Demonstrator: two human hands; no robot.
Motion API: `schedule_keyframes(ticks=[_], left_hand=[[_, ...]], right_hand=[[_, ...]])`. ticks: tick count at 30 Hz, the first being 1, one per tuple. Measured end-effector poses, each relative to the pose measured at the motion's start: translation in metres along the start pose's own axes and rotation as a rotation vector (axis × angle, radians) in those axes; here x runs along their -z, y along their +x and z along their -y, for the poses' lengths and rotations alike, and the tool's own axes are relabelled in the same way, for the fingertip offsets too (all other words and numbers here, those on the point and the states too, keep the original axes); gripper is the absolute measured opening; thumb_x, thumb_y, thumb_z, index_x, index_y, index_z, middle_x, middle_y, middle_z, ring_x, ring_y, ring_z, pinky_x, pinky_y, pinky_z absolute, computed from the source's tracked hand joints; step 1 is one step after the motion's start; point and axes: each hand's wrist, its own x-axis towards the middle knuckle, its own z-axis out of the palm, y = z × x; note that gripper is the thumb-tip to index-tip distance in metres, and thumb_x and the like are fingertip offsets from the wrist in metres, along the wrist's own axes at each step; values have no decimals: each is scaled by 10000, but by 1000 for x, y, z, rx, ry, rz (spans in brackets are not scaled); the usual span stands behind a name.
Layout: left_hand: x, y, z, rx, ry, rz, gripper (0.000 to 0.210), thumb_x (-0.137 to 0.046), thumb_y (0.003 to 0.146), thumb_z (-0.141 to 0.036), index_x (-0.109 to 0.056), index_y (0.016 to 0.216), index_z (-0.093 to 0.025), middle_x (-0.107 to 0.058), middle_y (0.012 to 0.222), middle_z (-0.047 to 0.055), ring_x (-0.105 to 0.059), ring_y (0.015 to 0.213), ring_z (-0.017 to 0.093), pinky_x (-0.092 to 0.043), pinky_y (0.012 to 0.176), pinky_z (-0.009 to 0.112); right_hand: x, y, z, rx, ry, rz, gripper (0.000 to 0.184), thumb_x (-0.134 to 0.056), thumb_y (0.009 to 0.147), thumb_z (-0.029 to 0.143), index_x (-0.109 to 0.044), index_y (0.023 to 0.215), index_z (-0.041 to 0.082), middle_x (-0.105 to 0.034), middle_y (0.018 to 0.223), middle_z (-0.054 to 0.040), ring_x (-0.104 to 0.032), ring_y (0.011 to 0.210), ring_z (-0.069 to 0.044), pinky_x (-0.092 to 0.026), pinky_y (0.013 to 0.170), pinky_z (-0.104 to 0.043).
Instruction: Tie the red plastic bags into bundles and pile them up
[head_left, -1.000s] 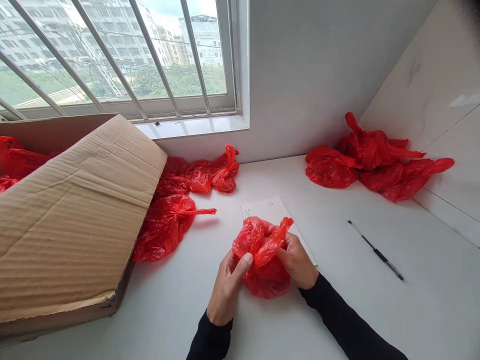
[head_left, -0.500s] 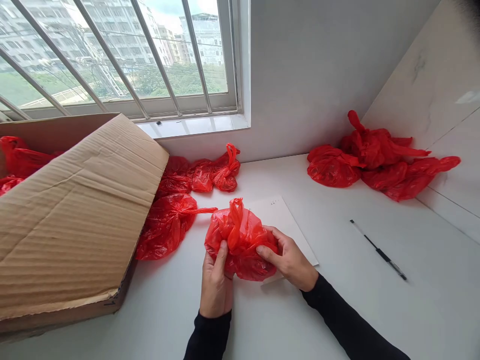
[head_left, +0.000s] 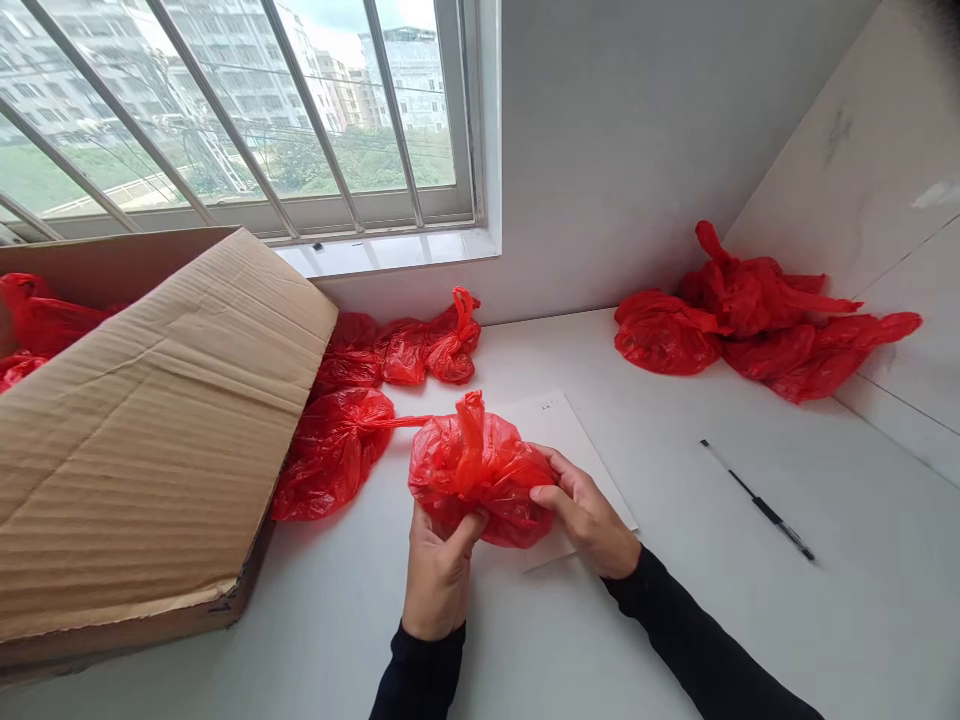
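Note:
A knotted red plastic bag [head_left: 480, 475] is held up between both hands, its twisted top pointing away from me. My left hand [head_left: 441, 570] grips its lower left side, thumb in front and fingers out of sight underneath. On the right side of the bag, my right hand [head_left: 585, 510] has its thumb on the near face and its fingers behind. What the bag contains is not clear through the film. Below and behind it lies a white sheet of paper [head_left: 581, 440] with small marks near its top, partly covered by the bag and my right hand.
At left stands an open cardboard box [head_left: 157, 440] with red bags inside. Beside it lie a tied red bag [head_left: 334, 455] and several smaller red bags [head_left: 405, 350] along the wall. More red bags [head_left: 750, 300] are piled in the far right corner. A pen [head_left: 757, 500] lies at right.
My left thumb has moved from the bag's front face down and right to its lower edge. The bag has tilted slightly, and my right thumb has shifted a little to the right.

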Motion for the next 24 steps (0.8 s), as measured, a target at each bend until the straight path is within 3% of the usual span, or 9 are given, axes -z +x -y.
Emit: schedule_keyframes(ticks=[7,14,24], left_hand=[[4,1,-1,51,-77,-46,788,-837,713,-194,-480,1408,-296,-685,1210,63,-624,1143,285,-543,932,394],[-4,-2,-2,63,-8,21,749,-852,682,-207,-540,1363,-238,-702,1199,88,-632,1143,314,-508,981,425],[1,1,2,48,22,19,727,-833,694,-204,-542,1359,-243,-726,1123,70,-650,1100,304,-515,941,411]], right_hand=[[5,3,-6,-9,-25,14,368,-650,914,295,-605,1273,225,-694,1132,-51,-630,1013,-215,-508,904,-359],[6,2,-8,-20,16,-37,327,-724,871,367,-647,1150,214,-710,1095,-66,-651,1016,-233,-520,911,-382],[2,1,-4,-11,-76,15,290,-618,937,420,-672,1120,201,-702,1009,-47,-642,915,-199,-503,874,-347]])
